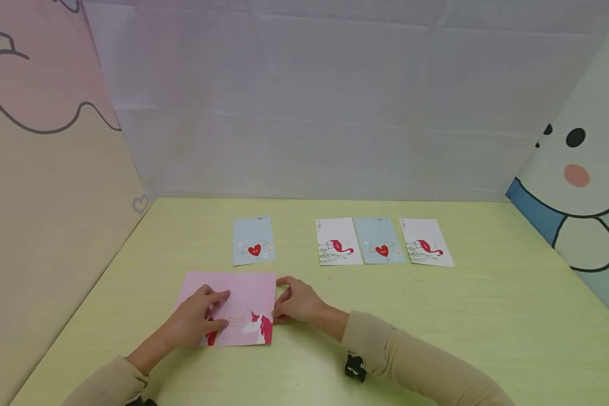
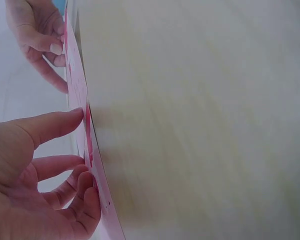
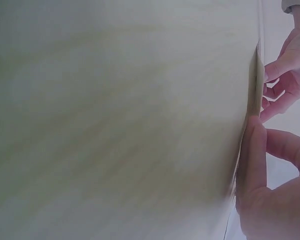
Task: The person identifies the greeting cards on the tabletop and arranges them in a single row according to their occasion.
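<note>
Two pink cards with a red-maned unicorn lie side by side on the table in the head view. The left pink card (image 1: pixel 198 280) is partly hidden under my left hand (image 1: pixel 195 316), whose index finger and thumb are spread, with tips near the seam between the cards. Along the outer edge of the right pink card (image 1: pixel 251 296), my right hand (image 1: pixel 299 301) touches with index finger near the far corner and thumb lower down. Both hands appear in the left wrist view, fingertips against the pink surface. In the right wrist view the card edge is slightly raised beside the right fingers.
Behind the pink cards lies a blue heart card (image 1: pixel 254 242). Further right, a white flamingo card (image 1: pixel 339 242), another blue heart card (image 1: pixel 379 241) and another white flamingo card (image 1: pixel 426 242) form a row. A pale wall sheet (image 1: pixel 304 113) closes off the table's back edge.
</note>
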Available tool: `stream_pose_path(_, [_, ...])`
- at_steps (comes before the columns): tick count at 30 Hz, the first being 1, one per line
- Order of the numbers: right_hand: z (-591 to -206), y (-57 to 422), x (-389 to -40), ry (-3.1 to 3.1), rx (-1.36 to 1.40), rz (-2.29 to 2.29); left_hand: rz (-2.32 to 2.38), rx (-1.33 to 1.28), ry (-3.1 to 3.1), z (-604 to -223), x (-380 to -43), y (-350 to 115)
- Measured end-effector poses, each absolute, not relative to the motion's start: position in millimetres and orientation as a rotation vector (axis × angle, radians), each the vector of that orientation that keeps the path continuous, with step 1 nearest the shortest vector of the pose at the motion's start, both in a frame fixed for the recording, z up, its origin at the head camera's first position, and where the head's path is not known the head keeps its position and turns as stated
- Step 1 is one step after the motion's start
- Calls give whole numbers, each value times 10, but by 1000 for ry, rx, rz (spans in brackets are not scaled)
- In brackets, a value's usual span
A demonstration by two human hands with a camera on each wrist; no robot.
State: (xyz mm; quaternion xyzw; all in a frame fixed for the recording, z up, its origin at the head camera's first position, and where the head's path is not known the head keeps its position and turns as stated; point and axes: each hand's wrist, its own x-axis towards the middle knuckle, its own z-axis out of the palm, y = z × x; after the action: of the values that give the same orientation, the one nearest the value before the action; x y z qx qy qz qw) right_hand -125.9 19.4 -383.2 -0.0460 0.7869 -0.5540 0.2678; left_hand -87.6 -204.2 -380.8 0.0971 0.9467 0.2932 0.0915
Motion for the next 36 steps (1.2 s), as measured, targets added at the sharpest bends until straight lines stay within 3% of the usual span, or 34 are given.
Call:
stream_pose_path(29, [-3821, 195, -1314, 2139, -186, -1446, 870, 314, 2786, -3790, -896, -2086])
stream_pose_path(36, [-3724, 329, -1460, 2076, -214, -1550, 910, 317, 2886, -3756, -925, -2064])
